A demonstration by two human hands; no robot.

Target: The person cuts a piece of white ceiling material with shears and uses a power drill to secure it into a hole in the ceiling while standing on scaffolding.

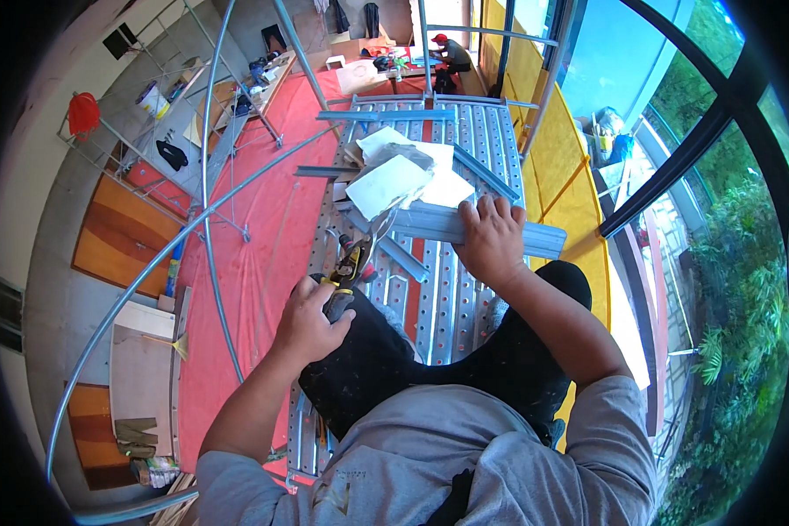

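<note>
- Our left hand [311,316] grips the yellow-and-red-handled tin snips [351,263], fingers wrapped around the handles, blades pointing at the end of the long grey-blue folded sheet-metal channel [438,223].
- Our right hand [493,238] presses flat on that channel, fingers spread over its top, pinning it across the perforated galvanised scaffold deck [465,298] just ahead of our knees.
- We judge the cut barely begun: the blades sit at the channel's left end and the piece looks whole.
- Crumpled white paper sheets [394,175] lie just beyond the channel; shorter grey channel offcuts [386,115] rest farther along the deck.
- We make out no labels.
</note>
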